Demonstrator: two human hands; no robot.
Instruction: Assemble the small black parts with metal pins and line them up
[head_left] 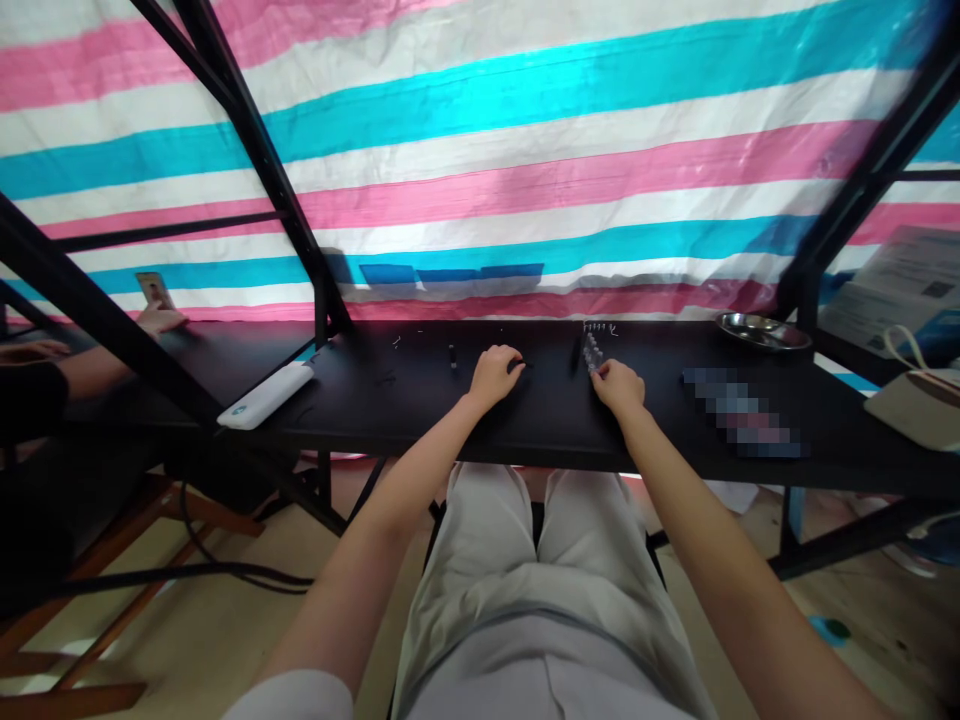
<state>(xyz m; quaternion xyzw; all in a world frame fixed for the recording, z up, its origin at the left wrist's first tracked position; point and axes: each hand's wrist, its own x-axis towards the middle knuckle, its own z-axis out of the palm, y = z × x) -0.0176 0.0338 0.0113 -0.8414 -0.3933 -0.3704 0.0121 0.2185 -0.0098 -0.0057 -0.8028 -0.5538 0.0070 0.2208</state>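
My left hand [495, 376] is over the middle of the black table [540, 430], its thumb and fingertips curled together around a small dark piece [529, 365]. What kind of piece it is, I cannot make out. To its right, my right hand [621, 387] pinches the near end of a clear, bumpy plastic strip [592, 350] standing out from the fingertips. Close to the strip's left side lies a thin dark stick [576, 354]. Small clear pieces [600, 328] form a row just beyond it. A short dark cylinder [452, 356] is left of my left hand.
A long white case [266, 396] lies at the left by the black frame post [289, 215]. At right are a shiny metal dish [763, 332], a pixelated flat item [742, 412] and a beige bag [919, 405]. Another person's hand [159, 318] holds a phone at far left.
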